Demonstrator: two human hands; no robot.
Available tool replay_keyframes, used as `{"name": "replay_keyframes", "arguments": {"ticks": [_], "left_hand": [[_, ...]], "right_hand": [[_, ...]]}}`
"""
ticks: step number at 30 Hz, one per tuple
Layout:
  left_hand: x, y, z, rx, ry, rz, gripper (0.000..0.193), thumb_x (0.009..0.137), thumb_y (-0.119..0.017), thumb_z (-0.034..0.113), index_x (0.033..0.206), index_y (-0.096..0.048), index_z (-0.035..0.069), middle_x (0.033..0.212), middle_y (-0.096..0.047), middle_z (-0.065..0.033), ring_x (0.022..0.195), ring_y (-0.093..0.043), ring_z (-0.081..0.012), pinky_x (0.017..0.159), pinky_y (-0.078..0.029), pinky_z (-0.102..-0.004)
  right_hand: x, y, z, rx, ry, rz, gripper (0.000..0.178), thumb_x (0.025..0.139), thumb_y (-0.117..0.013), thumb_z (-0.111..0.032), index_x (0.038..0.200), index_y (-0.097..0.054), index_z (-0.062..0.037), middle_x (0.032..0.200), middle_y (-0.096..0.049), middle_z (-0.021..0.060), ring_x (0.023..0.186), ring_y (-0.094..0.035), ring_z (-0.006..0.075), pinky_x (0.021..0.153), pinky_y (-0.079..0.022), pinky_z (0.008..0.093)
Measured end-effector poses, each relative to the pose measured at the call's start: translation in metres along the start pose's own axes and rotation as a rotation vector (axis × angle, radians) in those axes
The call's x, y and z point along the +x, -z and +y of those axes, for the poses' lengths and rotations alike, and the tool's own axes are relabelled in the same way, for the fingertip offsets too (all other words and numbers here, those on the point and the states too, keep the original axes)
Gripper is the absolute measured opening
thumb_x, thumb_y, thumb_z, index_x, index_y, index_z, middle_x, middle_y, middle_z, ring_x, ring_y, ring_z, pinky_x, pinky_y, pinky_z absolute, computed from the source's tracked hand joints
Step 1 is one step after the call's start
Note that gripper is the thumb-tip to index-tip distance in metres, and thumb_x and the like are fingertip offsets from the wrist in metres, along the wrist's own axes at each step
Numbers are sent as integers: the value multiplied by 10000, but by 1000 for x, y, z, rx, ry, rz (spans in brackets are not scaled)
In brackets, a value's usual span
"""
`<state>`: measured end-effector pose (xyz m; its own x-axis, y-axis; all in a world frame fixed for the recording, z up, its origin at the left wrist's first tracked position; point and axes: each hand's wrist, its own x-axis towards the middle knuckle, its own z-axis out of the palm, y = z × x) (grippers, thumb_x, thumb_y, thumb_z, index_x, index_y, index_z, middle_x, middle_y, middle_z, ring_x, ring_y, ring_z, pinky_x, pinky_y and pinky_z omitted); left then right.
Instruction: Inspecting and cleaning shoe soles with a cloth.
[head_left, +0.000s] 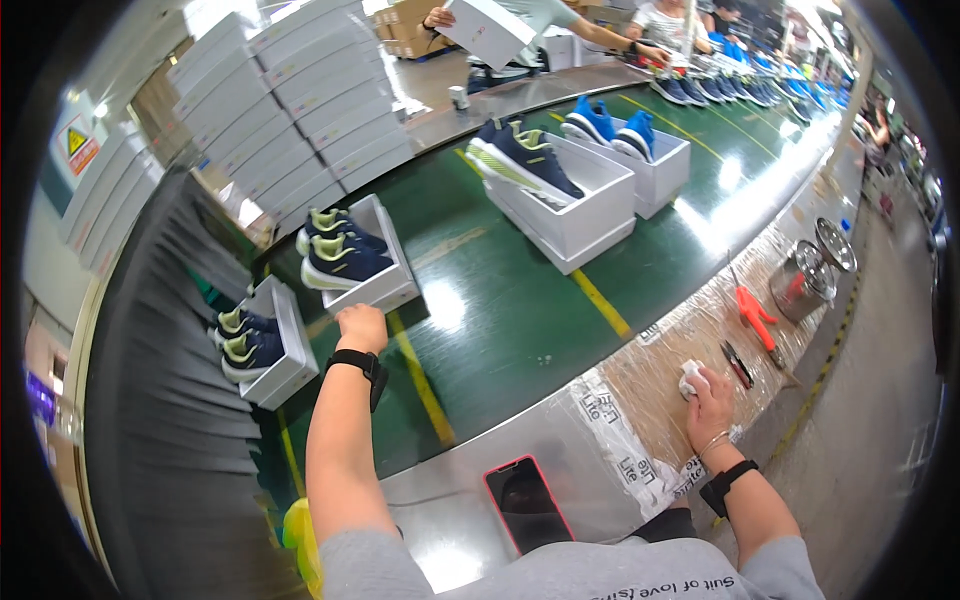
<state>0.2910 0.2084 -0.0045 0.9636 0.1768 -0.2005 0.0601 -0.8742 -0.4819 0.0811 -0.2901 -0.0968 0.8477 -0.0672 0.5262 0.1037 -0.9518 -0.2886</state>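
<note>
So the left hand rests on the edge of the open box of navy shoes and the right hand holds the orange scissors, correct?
Not quite. The head view shows the right hand holding a small white cloth; the orange scissors lie apart on the bench. The left hand is at the open shoe box, as you said.

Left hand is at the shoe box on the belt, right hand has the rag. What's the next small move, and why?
Probably grip the near edge of the open box: the left hand only rests a closed fist there, not clearly holding it, while the right hand clutches a white rag.
</note>
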Motion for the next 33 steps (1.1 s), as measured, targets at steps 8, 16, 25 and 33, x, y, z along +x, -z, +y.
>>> {"name": "replay_keyframes", "arguments": {"ticks": [8,16,25,33], "left_hand": [[10,122,163,-553,-695,793,629,736,-681,294,1270,-431,75,1203,-482,-166,1142,-452,-323,939,-380,-420],[42,119,237,-467,-586,568,435,822,-598,234,1196,-447,72,1198,-500,-114,1251,-357,-289,978,-299,-511],[-10,82,196,-281,-600,708,220,780,-603,213,926,-514,74,906,-585,-79,965,-525,-238,913,-308,-487],[-93,99,109,-448,-979,698,375,649,-743,251,927,-573,65,1015,-521,-121,1018,-474,-293,923,-333,-440]], "right_hand": [[-1,3,4,-31,-42,-37,348,686,-579,-26,1020,-584,-126,1141,-517,118,1035,-446,346,903,-366,447],[0,5,2,-1,-56,-39,352,690,-585,-30,1024,-582,-143,1154,-508,100,1049,-433,344,916,-356,446],[-3,0,2,30,-39,-26,370,671,-582,-23,1023,-576,-137,1153,-507,100,1041,-439,338,905,-361,451],[0,0,6,10,-50,-24,347,681,-577,-33,1012,-572,-136,1153,-502,105,1053,-433,335,912,-355,454]]}}
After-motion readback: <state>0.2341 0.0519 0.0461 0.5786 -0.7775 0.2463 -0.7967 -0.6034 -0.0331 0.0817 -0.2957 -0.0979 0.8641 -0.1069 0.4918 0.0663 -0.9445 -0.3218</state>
